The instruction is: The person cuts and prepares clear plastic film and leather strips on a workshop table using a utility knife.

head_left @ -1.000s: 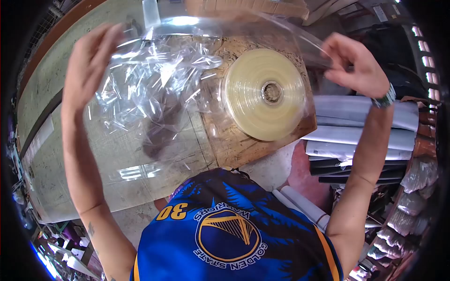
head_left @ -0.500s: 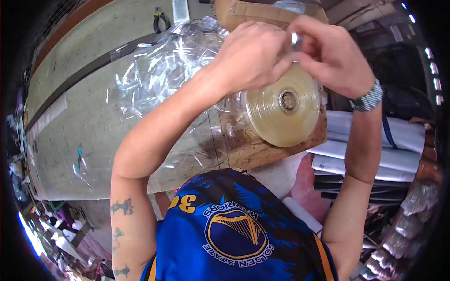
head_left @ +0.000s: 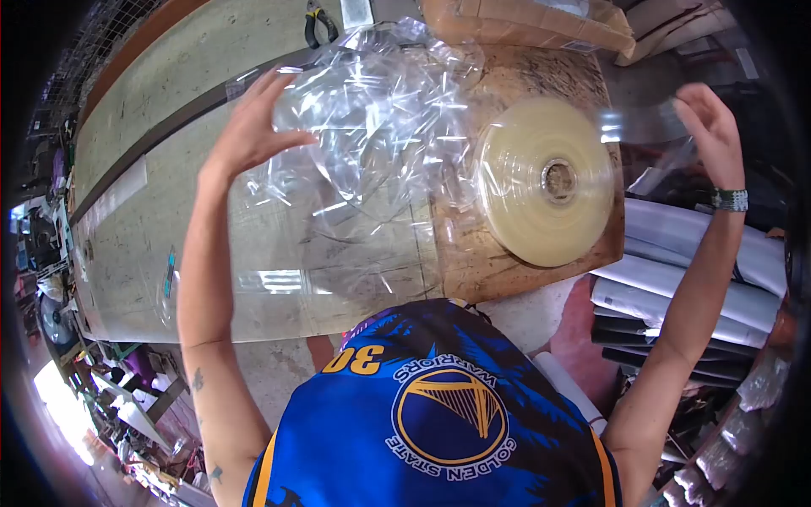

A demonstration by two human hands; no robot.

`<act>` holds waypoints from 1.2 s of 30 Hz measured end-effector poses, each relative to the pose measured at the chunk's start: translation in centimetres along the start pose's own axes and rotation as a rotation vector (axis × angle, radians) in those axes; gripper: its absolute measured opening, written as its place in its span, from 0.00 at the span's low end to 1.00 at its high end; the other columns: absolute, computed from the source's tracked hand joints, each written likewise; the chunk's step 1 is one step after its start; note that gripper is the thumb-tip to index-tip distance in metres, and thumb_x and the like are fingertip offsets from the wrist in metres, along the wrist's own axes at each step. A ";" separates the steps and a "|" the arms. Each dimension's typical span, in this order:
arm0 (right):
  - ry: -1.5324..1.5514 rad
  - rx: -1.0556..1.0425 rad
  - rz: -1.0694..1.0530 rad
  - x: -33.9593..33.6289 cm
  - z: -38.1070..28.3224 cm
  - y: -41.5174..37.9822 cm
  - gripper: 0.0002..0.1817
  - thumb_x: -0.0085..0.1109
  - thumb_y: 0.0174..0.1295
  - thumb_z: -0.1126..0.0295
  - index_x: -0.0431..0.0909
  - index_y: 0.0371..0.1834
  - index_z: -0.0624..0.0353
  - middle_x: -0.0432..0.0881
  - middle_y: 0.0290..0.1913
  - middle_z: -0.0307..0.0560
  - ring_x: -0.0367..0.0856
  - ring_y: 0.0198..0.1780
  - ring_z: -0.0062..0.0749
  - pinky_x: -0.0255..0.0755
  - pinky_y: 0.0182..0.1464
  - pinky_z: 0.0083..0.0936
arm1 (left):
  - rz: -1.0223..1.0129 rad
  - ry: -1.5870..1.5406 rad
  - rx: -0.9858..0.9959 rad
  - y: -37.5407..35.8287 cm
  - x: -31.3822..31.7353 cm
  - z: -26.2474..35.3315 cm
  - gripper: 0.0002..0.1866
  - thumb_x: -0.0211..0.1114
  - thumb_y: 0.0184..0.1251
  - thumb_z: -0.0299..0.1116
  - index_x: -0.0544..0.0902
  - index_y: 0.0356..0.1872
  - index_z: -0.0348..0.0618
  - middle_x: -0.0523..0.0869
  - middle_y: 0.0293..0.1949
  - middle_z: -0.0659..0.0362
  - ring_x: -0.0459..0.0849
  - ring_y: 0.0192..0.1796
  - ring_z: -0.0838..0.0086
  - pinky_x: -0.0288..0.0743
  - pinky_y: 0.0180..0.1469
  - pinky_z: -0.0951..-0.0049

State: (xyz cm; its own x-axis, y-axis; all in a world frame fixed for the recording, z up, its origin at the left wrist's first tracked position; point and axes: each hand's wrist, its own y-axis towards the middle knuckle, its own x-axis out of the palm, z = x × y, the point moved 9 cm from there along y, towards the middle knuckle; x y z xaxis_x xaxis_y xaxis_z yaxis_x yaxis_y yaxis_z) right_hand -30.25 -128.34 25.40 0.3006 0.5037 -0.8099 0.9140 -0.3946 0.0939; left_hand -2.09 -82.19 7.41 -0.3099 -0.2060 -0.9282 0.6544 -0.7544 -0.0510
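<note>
On the wooden board sits a large roll of clear plastic film [head_left: 517, 203], lying flat with its hollow core showing. To its left spreads a crumpled heap of clear plastic film [head_left: 380, 118]. My left hand [head_left: 253, 127] is at the heap's left edge, fingers stretched and thumb apart, with nothing visible in it. Out to the right of the roll, my right hand [head_left: 714, 135] has its fingers closed on a clear plastic strip [head_left: 646, 127]. That strip is faint and blurred; it stretches from near the roll toward my fingers.
Black-and-yellow pliers [head_left: 321, 29] and a flat metal piece [head_left: 356, 13] lie at the far side of the table [head_left: 194, 80]. A cardboard box [head_left: 524, 25] stands behind the roll. The blue cutter-like tool [head_left: 170, 275] is at left. Silvery rolls [head_left: 684, 245] are stacked at right.
My hands were together above the roll and have moved wide apart, the left one to the left and the right one to the right. A clear strip now shows beside the roll.
</note>
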 end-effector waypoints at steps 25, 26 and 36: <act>-0.177 -0.411 -0.116 10.3 -14.6 0.7 0.09 0.64 0.63 0.72 0.79 0.45 0.60 0.82 0.31 0.50 0.85 0.34 0.36 0.76 0.40 0.30 | 0.295 -0.383 0.591 4.2 -2.9 21.2 0.54 0.81 0.46 0.60 0.71 0.72 0.40 0.72 0.71 0.38 0.67 0.76 0.50 0.60 0.78 0.53; -0.258 -0.426 -0.103 11.0 -16.5 0.9 0.09 0.64 0.62 0.72 0.79 0.45 0.59 0.81 0.30 0.51 0.84 0.33 0.38 0.76 0.38 0.32 | 0.261 -0.410 0.580 4.6 -2.9 25.0 0.46 0.78 0.52 0.58 0.75 0.68 0.39 0.78 0.65 0.39 0.74 0.71 0.52 0.66 0.74 0.55; -0.326 -0.007 -0.041 -1.6 0.9 1.2 0.07 0.65 0.65 0.74 0.78 0.41 0.64 0.78 0.27 0.35 0.70 0.30 0.16 0.69 0.36 0.19 | 0.323 -0.495 0.328 4.7 -9.6 8.3 0.24 0.47 0.84 0.42 0.82 0.60 0.33 0.90 0.49 0.50 0.86 0.54 0.65 0.78 0.59 0.64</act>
State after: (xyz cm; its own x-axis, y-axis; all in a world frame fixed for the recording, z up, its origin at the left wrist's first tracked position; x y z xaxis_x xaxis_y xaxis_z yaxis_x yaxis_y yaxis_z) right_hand -29.91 -130.32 26.30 0.1617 0.2463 -0.9556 0.9257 -0.3733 0.0605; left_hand -1.77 -88.88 19.17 -0.4646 -0.6551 -0.5957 0.5485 -0.7411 0.3872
